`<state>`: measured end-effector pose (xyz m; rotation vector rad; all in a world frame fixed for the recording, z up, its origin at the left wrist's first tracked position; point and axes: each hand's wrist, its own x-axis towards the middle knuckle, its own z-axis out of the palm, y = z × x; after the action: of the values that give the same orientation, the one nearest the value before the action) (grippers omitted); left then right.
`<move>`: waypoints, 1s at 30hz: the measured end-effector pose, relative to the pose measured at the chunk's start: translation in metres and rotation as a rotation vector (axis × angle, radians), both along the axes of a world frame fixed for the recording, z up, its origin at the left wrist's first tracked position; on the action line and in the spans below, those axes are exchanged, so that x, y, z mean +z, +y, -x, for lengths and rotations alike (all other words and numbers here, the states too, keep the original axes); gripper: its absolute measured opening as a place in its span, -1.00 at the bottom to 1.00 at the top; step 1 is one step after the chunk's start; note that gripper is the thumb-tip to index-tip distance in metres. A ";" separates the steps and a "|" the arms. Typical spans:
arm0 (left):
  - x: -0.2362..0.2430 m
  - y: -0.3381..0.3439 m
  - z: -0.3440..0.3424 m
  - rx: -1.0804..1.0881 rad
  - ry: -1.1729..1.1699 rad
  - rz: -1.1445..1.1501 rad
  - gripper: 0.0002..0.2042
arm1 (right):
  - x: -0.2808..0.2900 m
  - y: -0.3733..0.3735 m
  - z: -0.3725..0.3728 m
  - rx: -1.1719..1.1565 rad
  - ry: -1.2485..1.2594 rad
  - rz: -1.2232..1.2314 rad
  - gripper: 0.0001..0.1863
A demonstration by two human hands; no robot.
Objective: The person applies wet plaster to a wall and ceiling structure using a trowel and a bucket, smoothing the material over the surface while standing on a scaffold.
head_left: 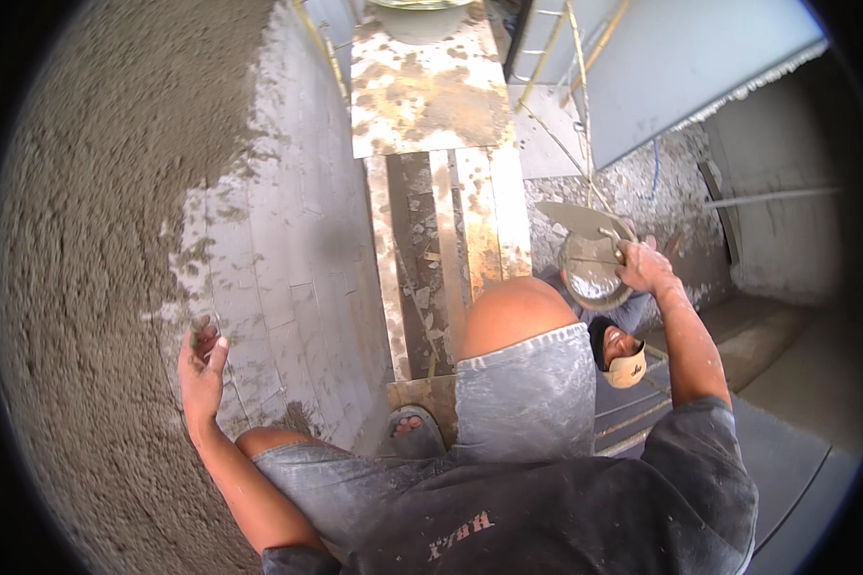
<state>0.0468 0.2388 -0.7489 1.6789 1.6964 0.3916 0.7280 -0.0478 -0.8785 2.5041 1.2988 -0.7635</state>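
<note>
My right hand (646,266) is closed round the handle of a pointed trowel (571,218), out to my right. The blade lies over the far rim of a round bucket (593,303) with wet grey mix in it. Below it a co-worker in a light cap (625,372) looks up, with a raised arm partly hidden behind the bucket. My left hand (201,376) hovers by the block wall (297,278), fingers loosely bent and thumb apart, nothing held. Grey smears cover its fingertips. Rough wet mortar (96,240) coats the wall's left part.
I squat on a scaffold of wooden planks (446,240) with gaps between them. Ahead lies a mortar-spattered board (431,96) with a tub (420,21) at its far end. Yellowish scaffold poles (581,86) stand to the right, and rubble-strewn ground (671,192) lies below.
</note>
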 end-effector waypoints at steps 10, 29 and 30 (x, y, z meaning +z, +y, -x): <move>0.012 -0.008 -0.028 -0.026 -0.089 0.036 -0.46 | 0.187 0.078 0.060 0.222 -0.033 -0.311 -0.79; 0.009 -0.017 -0.087 -0.317 0.145 0.088 -0.43 | 0.198 0.246 0.198 0.929 0.135 -0.337 -0.79; 0.008 -0.016 -0.086 -0.315 0.142 0.092 -0.43 | 0.189 0.251 0.200 0.952 0.157 -0.404 -0.77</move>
<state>0.1325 0.2230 -0.7408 1.9025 1.4880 0.0461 0.5283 0.2030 -0.6894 1.6752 2.5769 -0.4793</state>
